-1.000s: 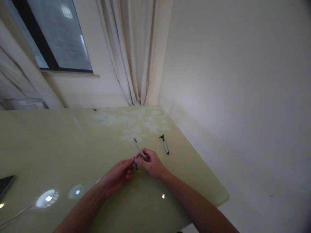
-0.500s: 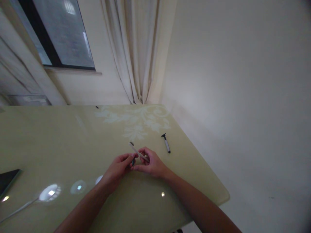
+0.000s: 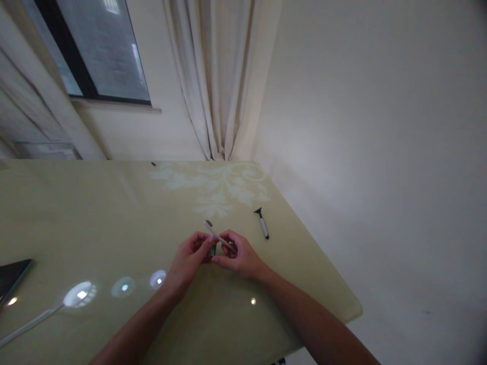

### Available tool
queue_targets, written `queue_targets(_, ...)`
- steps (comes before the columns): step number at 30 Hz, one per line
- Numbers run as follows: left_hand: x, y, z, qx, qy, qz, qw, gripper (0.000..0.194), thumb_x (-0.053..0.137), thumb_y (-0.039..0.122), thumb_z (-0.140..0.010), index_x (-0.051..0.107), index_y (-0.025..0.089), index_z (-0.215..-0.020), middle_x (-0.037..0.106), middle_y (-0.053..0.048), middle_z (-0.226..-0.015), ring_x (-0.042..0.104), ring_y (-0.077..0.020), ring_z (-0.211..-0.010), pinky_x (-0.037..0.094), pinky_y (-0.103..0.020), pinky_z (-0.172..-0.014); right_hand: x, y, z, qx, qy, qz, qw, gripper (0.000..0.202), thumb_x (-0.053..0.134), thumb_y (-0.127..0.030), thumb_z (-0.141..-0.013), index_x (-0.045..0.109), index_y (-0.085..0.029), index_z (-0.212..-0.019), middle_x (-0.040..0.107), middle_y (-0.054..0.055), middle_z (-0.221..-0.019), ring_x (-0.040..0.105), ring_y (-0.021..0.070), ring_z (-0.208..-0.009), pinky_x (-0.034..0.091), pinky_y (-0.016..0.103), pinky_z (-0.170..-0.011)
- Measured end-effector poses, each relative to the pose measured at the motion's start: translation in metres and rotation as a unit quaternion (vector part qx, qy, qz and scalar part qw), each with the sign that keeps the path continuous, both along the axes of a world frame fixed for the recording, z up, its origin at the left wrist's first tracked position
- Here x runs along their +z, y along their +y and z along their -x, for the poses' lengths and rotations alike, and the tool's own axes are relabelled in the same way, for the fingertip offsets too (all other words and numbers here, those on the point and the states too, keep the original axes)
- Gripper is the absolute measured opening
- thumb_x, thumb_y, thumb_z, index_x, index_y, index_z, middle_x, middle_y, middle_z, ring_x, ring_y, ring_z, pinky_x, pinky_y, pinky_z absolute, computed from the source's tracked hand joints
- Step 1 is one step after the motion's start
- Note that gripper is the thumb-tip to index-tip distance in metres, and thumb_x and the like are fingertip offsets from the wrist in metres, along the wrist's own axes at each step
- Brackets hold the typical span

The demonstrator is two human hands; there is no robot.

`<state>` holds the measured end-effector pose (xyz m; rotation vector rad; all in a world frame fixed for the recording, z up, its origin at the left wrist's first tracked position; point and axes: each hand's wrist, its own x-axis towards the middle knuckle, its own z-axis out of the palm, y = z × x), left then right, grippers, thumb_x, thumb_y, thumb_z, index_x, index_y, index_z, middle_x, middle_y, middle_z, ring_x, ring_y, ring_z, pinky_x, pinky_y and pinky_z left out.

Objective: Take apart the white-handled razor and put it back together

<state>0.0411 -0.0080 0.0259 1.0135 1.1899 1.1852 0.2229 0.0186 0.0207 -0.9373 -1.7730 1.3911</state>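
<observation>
Moved since the preceding frame: the left hand, its thumb and bent fingers now arched higher, over a small dark piece; the toothbrush has shifted slightly along with the hands. The razor keeps its place on the table.

Item: small dark piece, a trace of blue-green on it. Pinched between left thumb and fingers, mostly covered; kind cannot be told.

Item: toothbrush, pale, dark bristles. Gripped between thumb and fingers of the right hand, head towards ten o'clock, off the table; the handle's lower end is lost inside the hand. The right thumb tip lies close to the small dark piece; whether they touch cannot be told.

Item: razor, grey and black, lying at one o'clock from the right hand, well inside the edge of the table, head towards twelve.

Item: dark flat object, at nine o'clock from the hands, cut off by the picture's border.

Item: tiny dark object, at eleven o'clock, by the far edge; too small to identify.
</observation>
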Motion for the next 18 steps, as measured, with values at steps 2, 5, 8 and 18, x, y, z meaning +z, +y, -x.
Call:
queue_targets(2, 0.006, 0.001, 0.004, -0.034, 0.010, -0.021, 0.999, 0.046, 0.079, 0.055, -0.076, 0.069, 0.016, -0.099, 0.072, -0.004, -0.086, 0.067, -0.0161, -0.075, 0.056, -0.029, -0.070, 0.002, 0.001, -0.001, -0.010, 0.016, 0.003, 1.000, 0.049, 0.088, -0.042, -0.074, 0.064, -0.020, -0.110, 0.043, -0.008, -0.070, 0.036, 0.0080, -0.059, 0.028, 0.021, -0.052)
queue_targets(5, 0.014, 0.003, 0.012, -0.101, 0.014, -0.062, 0.993, 0.047, 0.084, 0.043, -0.075, 0.071, 0.019, -0.113, 0.075, -0.007, -0.096, 0.070, -0.0192, -0.088, 0.057, -0.031, -0.080, 0.004, 0.003, -0.003, -0.014, 0.048, 0.010, 0.999, 0.049, 0.087, -0.041, -0.075, 0.065, -0.021, -0.114, 0.038, -0.009, -0.067, 0.031, 0.0077, -0.056, 0.024, 0.022, -0.050)
queue_targets(8, 0.018, 0.004, 0.017, -0.141, 0.005, -0.086, 0.986, 0.048, 0.086, 0.035, -0.075, 0.073, 0.021, -0.118, 0.076, -0.007, -0.100, 0.070, -0.0195, -0.091, 0.057, -0.032, -0.084, 0.005, 0.005, -0.005, -0.014, 0.065, 0.011, 0.998, 0.050, 0.088, -0.041, -0.073, 0.066, -0.020, -0.113, 0.037, -0.010, -0.066, 0.030, 0.0076, -0.055, 0.022, 0.022, -0.050)
queue_targets(18, 0.016, 0.005, 0.020, -0.099, 0.157, -0.121, 0.975, 0.048, 0.083, 0.036, -0.075, 0.077, 0.020, -0.120, 0.070, 0.000, -0.072, 0.061, -0.0151, -0.068, 0.050, -0.027, -0.069, 0.004, 0.008, -0.006, -0.041, 0.047, 0.006, 0.998, 0.056, 0.088, -0.046, -0.071, 0.074, -0.016, -0.116, 0.037, -0.009, -0.063, 0.032, 0.0081, -0.055, 0.024, 0.024, -0.053)
